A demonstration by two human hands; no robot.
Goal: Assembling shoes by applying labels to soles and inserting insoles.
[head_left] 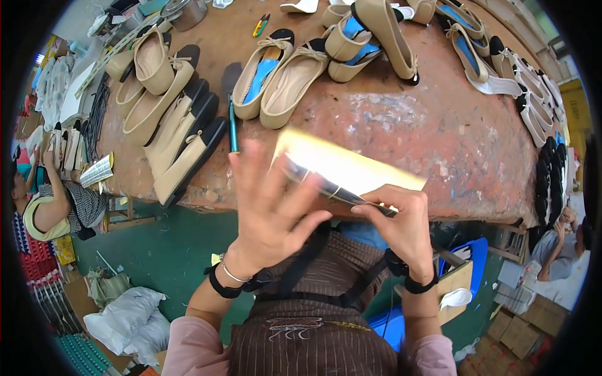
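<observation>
- right hand (401, 219) in close at the table edge, thumb and fingers pinched firmly on a dark strip (338, 193)
- and there's the strip, slanting from that pinch up toward the left hand (269, 210), a thin pale line along it
- left hand fingers spread wide, gripping nothing, blurred; whether they touch the strip, can't tell
- just beyond the strip, a bright sheet (351, 164) with yellowish edges; joined or separate, can't tell
- near the left fingertips, a teal pen (232, 125) on the brown table (464, 156)
- past it, a pair of beige shoes (293, 84), bows on the toes, blue lining showing in one
- more beige flats (179, 147) stacked over to the left
</observation>
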